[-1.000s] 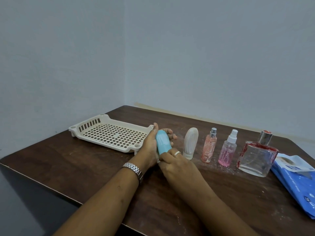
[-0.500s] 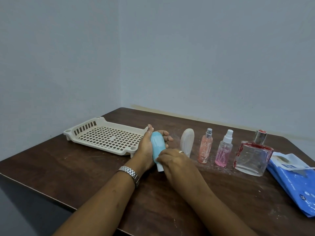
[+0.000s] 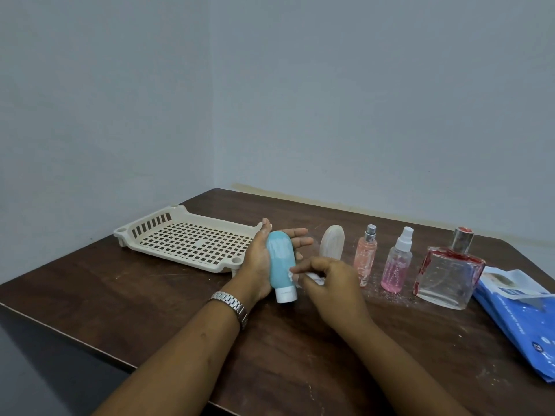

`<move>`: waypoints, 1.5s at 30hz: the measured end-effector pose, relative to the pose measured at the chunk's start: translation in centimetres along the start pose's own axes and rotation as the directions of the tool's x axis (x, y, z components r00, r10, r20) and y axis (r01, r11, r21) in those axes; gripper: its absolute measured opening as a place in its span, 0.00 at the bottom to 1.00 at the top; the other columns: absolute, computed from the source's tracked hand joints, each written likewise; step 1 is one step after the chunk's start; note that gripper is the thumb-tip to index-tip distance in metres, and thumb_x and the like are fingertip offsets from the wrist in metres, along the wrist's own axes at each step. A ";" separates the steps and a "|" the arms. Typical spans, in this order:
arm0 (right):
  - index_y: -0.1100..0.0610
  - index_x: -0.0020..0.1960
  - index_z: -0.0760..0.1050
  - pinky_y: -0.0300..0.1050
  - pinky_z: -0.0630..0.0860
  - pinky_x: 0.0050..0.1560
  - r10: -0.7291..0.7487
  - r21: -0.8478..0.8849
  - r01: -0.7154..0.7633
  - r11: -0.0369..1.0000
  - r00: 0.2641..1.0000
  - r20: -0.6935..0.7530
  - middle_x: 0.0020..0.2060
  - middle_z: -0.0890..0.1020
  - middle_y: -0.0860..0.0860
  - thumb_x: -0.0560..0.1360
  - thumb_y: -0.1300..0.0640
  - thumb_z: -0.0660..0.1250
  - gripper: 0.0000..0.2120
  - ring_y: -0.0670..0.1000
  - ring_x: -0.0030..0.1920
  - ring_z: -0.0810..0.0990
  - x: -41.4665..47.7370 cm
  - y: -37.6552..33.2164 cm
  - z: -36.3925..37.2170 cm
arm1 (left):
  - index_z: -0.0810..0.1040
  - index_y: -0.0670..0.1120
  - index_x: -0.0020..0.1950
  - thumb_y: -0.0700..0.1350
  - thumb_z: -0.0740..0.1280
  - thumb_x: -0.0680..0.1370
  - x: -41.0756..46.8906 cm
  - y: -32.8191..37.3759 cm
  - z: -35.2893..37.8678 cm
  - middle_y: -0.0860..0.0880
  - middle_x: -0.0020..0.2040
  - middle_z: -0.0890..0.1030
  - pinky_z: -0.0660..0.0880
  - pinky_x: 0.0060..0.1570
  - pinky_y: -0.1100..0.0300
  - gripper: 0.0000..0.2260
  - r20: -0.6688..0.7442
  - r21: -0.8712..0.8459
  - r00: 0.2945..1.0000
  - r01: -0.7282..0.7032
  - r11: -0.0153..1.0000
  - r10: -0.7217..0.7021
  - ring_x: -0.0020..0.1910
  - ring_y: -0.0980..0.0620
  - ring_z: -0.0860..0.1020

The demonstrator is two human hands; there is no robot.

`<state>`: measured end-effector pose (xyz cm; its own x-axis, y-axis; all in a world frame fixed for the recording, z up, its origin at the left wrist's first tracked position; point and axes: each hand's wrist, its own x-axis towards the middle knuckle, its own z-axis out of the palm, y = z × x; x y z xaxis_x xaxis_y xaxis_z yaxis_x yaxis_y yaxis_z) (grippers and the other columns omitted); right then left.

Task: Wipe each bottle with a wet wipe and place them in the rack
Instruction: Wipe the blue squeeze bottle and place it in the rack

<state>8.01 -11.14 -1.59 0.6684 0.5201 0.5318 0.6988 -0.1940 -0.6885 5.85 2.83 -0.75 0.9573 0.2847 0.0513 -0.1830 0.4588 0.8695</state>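
Cradling teal bottle (image 3: 280, 259) in L hand (image 3: 255, 261), fingers near straight, beside rack's (image 3: 150, 225) right end; R hand (image 3: 333, 285) pinches wet wipe (image 3: 313, 277) at its lower side. Prob light soft plastic, slick when wet, so hold mid-body.

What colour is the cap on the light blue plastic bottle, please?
White: the round plastic cap shows best in the head view.

Five bottles: teal plastic squeeze bottle (image 3: 280, 261), white oval bottle (image 3: 332, 246), peach spray bottle (image 3: 365, 256), pink spray bottle (image 3: 395, 265), square glass perfume bottle (image 3: 447, 274). One cream slotted plastic rack (image 3: 192, 241), one blue wipe pack (image 3: 522, 316), one white wet wipe (image 3: 313, 277).
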 end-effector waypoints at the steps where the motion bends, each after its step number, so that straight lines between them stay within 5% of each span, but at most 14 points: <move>1: 0.52 0.44 0.83 0.26 0.72 0.44 0.024 0.030 -0.023 0.999 1.000 -0.010 0.42 0.83 0.42 0.71 0.62 0.71 0.07 0.36 0.45 0.78 0.0 0.1 0.0 | 0.78 0.39 0.54 0.63 0.44 0.80 0.0 0.0 -0.1 0.43 0.42 0.84 0.76 0.36 0.59 0.33 0.011 -0.001 1.000 0.003 1.000 -0.003 0.34 0.49 0.77; 11: 0.52 0.44 0.81 0.39 0.78 0.48 0.043 0.215 -0.003 0.977 0.982 -0.183 0.41 0.84 0.44 0.71 0.63 0.71 0.07 0.42 0.45 0.81 0.9 0.4 0.1 | 0.78 0.41 0.59 0.64 0.44 0.80 -0.9 0.1 0.8 0.40 0.51 0.83 0.80 0.43 0.56 0.34 0.099 0.037 0.990 0.096 0.995 -0.099 0.47 0.46 0.83; 19: 0.55 0.45 0.83 0.30 0.74 0.51 -0.178 -0.025 0.177 0.984 0.982 -0.061 0.48 0.82 0.45 0.70 0.64 0.72 0.07 0.39 0.51 0.79 0.4 1.1 -0.7 | 0.79 0.40 0.59 0.74 0.40 0.71 -0.6 0.0 0.6 0.38 0.52 0.82 0.77 0.52 0.47 0.46 0.077 0.067 0.990 0.113 0.991 -0.118 0.50 0.41 0.82; 24: 0.55 0.45 0.83 0.27 0.72 0.48 -0.204 -0.096 0.193 0.977 0.971 -0.123 0.44 0.83 0.46 0.70 0.65 0.72 0.07 0.40 0.45 0.79 0.6 1.0 -0.4 | 0.81 0.39 0.56 0.78 0.40 0.65 -0.8 0.0 0.7 0.36 0.56 0.81 0.72 0.60 0.43 0.51 0.083 0.058 0.983 0.157 0.986 -0.162 0.54 0.39 0.80; 28: 0.55 0.44 0.83 0.27 0.72 0.49 -0.180 -0.048 0.175 0.983 0.969 -0.171 0.44 0.82 0.43 0.70 0.65 0.71 0.07 0.39 0.49 0.78 0.7 0.9 -0.5 | 0.82 0.42 0.54 0.79 0.39 0.63 -0.9 0.0 1.0 0.37 0.52 0.82 0.76 0.49 0.50 0.51 0.098 0.090 0.976 0.185 0.979 -0.193 0.46 0.42 0.81; 33: 0.54 0.45 0.82 0.26 0.72 0.47 -0.104 0.041 0.115 0.993 0.973 -0.204 0.44 0.81 0.40 0.70 0.64 0.71 0.07 0.37 0.49 0.78 0.9 0.7 -0.7 | 0.81 0.42 0.47 0.78 0.37 0.67 -1.3 -0.1 1.4 0.43 0.34 0.82 0.74 0.33 0.58 0.48 0.053 0.149 0.979 0.187 0.971 -0.196 0.29 0.48 0.79; 45: 0.54 0.46 0.82 0.25 0.71 0.46 -0.107 0.039 0.118 0.992 0.974 -0.200 0.45 0.81 0.40 0.71 0.62 0.71 0.06 0.37 0.50 0.77 0.7 0.8 -0.7 | 0.76 0.41 0.37 0.78 0.41 0.66 -1.1 -0.2 1.5 0.44 0.29 0.76 0.74 0.28 0.62 0.44 0.025 0.151 0.979 0.199 0.968 -0.205 0.26 0.49 0.75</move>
<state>9.27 -11.49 -1.43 0.6268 0.3610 0.6905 0.7619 -0.0986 -0.6401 5.17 1.21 -0.27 0.9798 0.1635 -0.1154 0.0468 0.3737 0.9264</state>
